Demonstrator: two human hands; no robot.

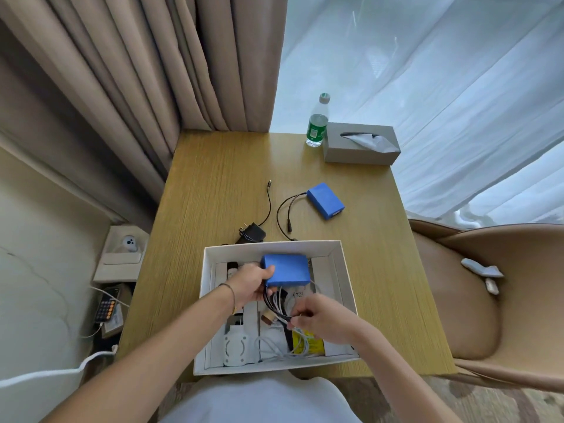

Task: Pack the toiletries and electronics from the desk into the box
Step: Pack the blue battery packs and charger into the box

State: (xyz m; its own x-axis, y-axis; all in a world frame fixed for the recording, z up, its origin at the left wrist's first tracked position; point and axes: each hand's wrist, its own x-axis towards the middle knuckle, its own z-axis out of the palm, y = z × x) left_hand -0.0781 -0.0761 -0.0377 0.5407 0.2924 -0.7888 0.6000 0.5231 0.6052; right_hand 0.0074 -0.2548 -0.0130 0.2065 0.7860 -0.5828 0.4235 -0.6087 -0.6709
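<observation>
We look down on a wooden surface point(213, 184) with a white box point(210, 303) sitting at its near edge, right in front of us. Our left hand point(250, 285) grips a blue battery pack point(287, 269) by its left end, holding it above the far half of the box. Black leads point(271, 303) trail from the pack's near side toward our right hand point(317, 315), whose fingers are closed around the ends of those leads over the middle of the box.

Inside the box we see a white round gadget point(234, 346) in the near left corner, loose white cables point(274, 346) beside it, a yellow packet point(308, 341) under the cables near the right hand, a small wooden-coloured cap point(268, 316) next to the leads, and a dark-capped tube point(232, 268) at the far left, partly hidden by the left hand. The rest of the contents is too cluttered to tell apart.

Still out on the surface, a second blue battery pack point(326, 200) lies beyond the box toward the right, its own black leads point(282, 213) curling back toward the box's far wall. A black plug adapter point(251, 233) rests just beyond that wall, with its thin cord point(268, 203) running away from us.

At the far right corner of the surface stand a water bottle point(317, 123) with a green label and, touching it, a grey tissue box point(360, 145). A tan chair point(488, 300) sits to the right of the surface, with small pale objects on its seat.
</observation>
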